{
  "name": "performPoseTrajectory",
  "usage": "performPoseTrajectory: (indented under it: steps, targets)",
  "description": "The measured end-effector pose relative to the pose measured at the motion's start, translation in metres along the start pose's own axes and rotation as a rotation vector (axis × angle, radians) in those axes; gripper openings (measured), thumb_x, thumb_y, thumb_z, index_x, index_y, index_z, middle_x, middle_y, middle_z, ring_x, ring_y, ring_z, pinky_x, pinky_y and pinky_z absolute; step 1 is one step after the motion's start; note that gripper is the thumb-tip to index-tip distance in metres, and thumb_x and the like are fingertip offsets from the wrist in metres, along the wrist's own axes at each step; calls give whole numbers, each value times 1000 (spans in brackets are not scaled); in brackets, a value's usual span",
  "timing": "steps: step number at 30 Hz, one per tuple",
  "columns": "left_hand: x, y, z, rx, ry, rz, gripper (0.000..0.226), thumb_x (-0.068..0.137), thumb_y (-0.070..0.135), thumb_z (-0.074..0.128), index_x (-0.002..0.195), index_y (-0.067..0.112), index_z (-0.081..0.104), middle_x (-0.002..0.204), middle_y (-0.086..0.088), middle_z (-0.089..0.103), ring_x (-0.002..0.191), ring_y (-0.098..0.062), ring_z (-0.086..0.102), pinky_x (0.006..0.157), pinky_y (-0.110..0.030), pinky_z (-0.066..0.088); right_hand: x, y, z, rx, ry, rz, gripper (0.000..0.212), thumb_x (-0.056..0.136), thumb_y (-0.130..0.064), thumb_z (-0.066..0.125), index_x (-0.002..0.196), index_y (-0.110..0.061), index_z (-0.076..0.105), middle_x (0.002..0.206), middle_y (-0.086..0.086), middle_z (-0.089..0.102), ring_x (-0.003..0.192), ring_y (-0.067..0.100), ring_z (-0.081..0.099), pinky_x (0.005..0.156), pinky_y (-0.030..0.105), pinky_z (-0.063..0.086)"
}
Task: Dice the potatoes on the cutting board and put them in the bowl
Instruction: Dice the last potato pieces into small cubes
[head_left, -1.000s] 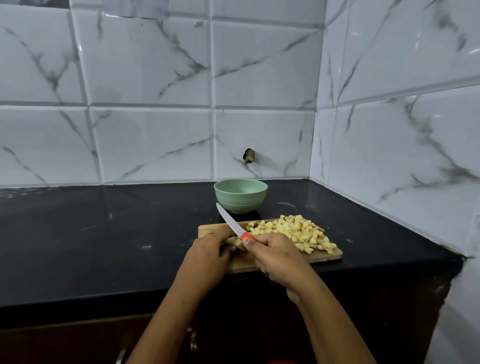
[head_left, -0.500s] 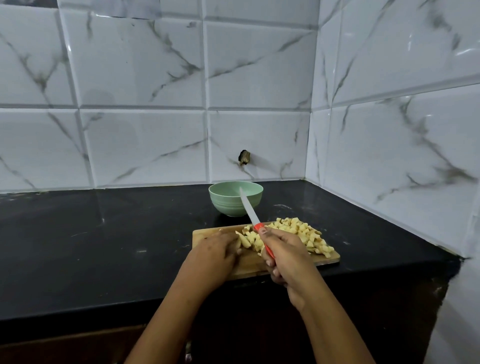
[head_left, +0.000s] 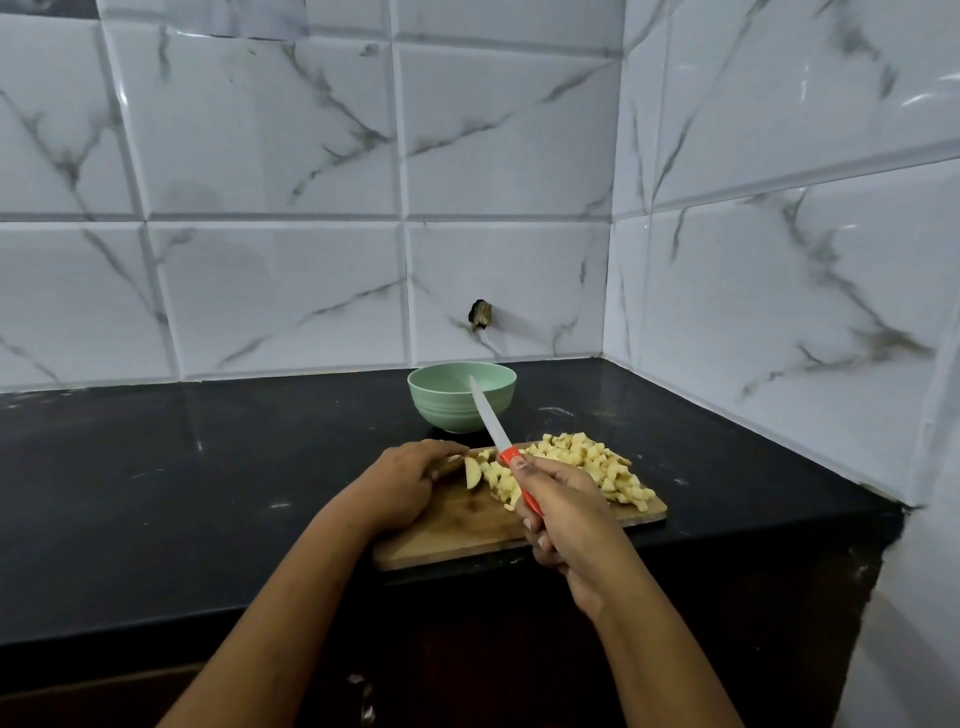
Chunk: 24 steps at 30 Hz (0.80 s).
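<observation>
A wooden cutting board (head_left: 457, 530) lies at the front edge of the black table (head_left: 208, 467). A heap of diced potatoes (head_left: 587, 462) covers its far right part, and one uncut potato wedge (head_left: 471, 474) lies just left of the heap. The left hand (head_left: 405, 483) rests on the board's left side with its fingers curled downward next to the wedge; I cannot tell whether they pinch a piece. The right hand (head_left: 561, 504) is wrapped around the red handle of a knife (head_left: 488, 415), whose blade is lifted off the board and tilts up and away. A green bowl (head_left: 441, 410) stands just behind the board, near the tiled wall (head_left: 260, 260).
</observation>
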<state>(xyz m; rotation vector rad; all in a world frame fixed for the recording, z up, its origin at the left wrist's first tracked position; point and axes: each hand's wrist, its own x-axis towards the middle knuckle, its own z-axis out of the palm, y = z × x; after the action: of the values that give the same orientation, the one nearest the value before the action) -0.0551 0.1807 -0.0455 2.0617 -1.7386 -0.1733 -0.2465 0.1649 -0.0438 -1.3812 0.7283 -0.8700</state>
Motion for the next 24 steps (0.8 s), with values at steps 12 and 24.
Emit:
performPoseTrajectory:
  steps: [12,24]
  targets:
    - [-2,6,4,255,71,61,29,88,48,56,114,36,57,152,12,25,142,-16,13,116,-52,10,-1,2,-1,-13,-12,-3,14,101,-26,46,106,-28,60,51,-5,43,42,3,31,38,16,24]
    - [-50,25,10,148,282,-21,12,90,48,53,86,39,47,83,21,50,87,-2,47,78,-29,30,-20,11,-10,-792,16,-290,41,101,-29,42,142,-33,43,92,-14,53,68,-4,43,60,12,34]
